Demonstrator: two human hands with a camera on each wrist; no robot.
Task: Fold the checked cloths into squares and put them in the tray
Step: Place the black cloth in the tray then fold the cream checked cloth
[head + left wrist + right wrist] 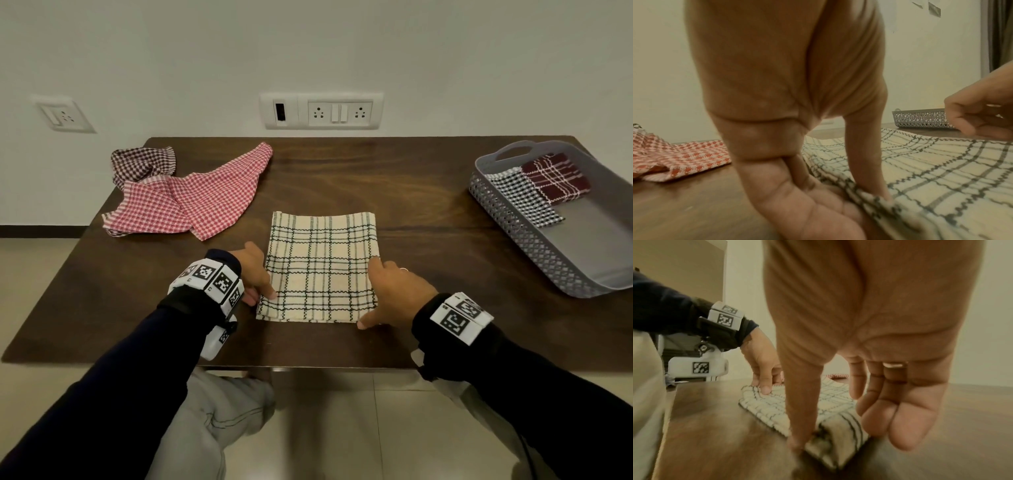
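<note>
A cream cloth with dark green checks (322, 267) lies folded into a rectangle in the middle of the table. My left hand (262, 289) pinches its left near edge: in the left wrist view the thumb (869, 162) presses on top and the fingers curl under the hem. My right hand (376, 301) stands at the right near corner with its thumb (801, 426) against the corner and its fingers (900, 418) hanging straight beside the cloth, holding nothing. The grey perforated tray (513, 219) sits at the right, with a black-and-white checked square (520, 198) and a maroon checked square (555, 178) inside.
A red checked cloth (191, 198) lies spread and rumpled at the back left, partly over a brown checked cloth (144, 164). Bare wood table (428, 240) separates the cream cloth from the tray. The near table edge runs just behind my wrists.
</note>
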